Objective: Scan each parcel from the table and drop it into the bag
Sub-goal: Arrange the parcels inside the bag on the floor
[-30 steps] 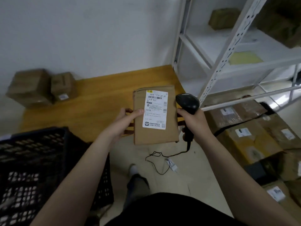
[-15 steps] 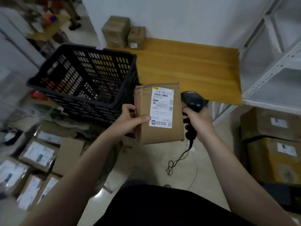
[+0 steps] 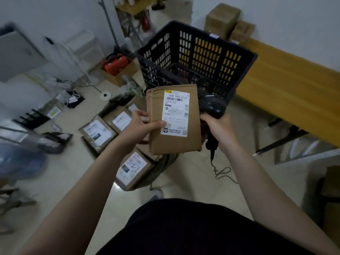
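My left hand point(image 3: 142, 125) grips a flat brown parcel point(image 3: 191, 144) by its left edge, thumb on the white shipping label point(image 3: 175, 113), which faces me. My right hand point(image 3: 219, 129) holds a black handheld scanner point(image 3: 213, 107) just right of the parcel, partly hidden behind it; its cable point(image 3: 220, 171) dangles to the floor. Several labelled parcels point(image 3: 98, 132) lie on the floor below my left arm, on what looks like a dark bag point(image 3: 161, 168). The wooden table point(image 3: 287, 85) runs along the right.
A black plastic crate point(image 3: 198, 57) stands on the table's near end, right behind the held parcel. Two cardboard boxes point(image 3: 222, 19) sit on the table against the wall. Clutter, cables and a red object point(image 3: 116, 66) fill the floor at left. A white shelf edge point(image 3: 309, 157) is at right.
The view has swung left, from the table and shelf towards the floor with the parcels. Both hands keep the parcel and scanner in the same hold.
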